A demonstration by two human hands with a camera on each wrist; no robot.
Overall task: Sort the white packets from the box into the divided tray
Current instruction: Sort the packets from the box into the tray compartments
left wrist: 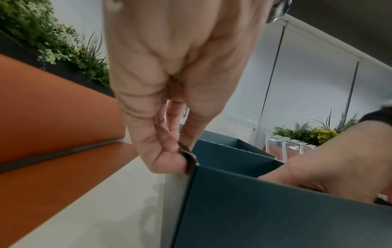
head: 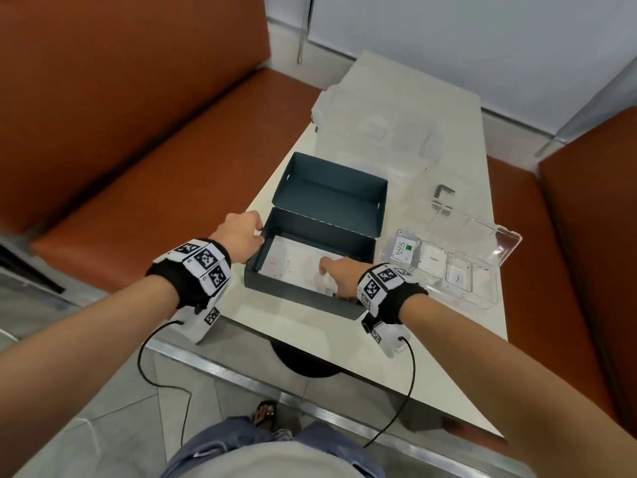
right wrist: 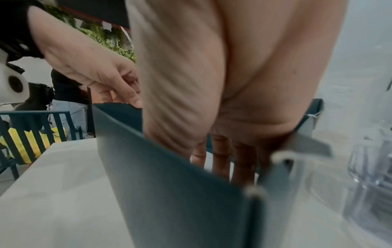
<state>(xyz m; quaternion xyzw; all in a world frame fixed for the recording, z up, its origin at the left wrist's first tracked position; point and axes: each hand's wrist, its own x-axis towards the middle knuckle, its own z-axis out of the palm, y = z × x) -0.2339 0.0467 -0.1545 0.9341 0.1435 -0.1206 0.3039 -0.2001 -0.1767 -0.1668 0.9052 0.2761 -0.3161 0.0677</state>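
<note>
A dark teal box (head: pixel 303 294) stands open on the white table (head: pixel 293 326), its lid flap folded back. White packets (head: pixel 293 260) lie on its floor. My left hand (head: pixel 260 234) pinches the box's far left corner (left wrist: pixel 188 156) between thumb and fingers. My right hand (head: pixel 325 270) reaches down inside the box near its right end, and its fingers (right wrist: pixel 220 156) run straight down behind the near wall (right wrist: pixel 169 184), which hides the tips. A white packet (head: pixel 325 282) sits right under that hand. The clear divided tray (head: pixel 482 291) to the right holds a Stevia packet (head: pixel 403 250) and two other white packets (head: pixel 433 260).
The tray's clear lid (head: pixel 489 236) stands open behind it. Another clear plastic container (head: pixel 372 125) sits at the far end of the table. Orange benches (head: pixel 138 167) flank the table on both sides. The table's metal front edge (head: pixel 310 384) runs close to my legs.
</note>
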